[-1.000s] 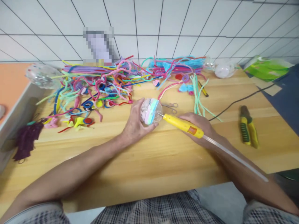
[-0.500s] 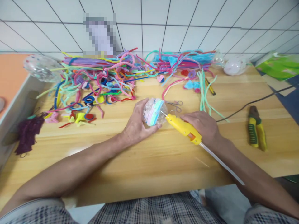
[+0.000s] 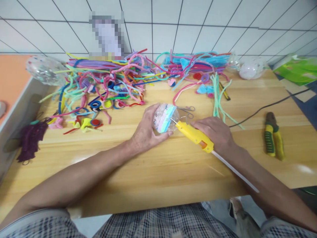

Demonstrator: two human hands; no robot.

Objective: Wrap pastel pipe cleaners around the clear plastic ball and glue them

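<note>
Head view: my right hand [image 3: 213, 131] grips a glue gun [image 3: 194, 134], nozzle [image 3: 173, 120] at the clear ball [image 3: 159, 115] my left hand [image 3: 145, 132] clasps; pastel strips [image 3: 167, 118] already cross its middle, its right side looks bare; pipe cleaners [image 3: 99, 64] lie beyond.

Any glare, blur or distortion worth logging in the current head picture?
Head view: a pale glare spot on the table at lower right; head view: the pliers look smeared, the glue gun clearer, fine detail on the ball soft; head view: the wall lines splay outward, and a pixelated patch hides whatever is there.
</note>
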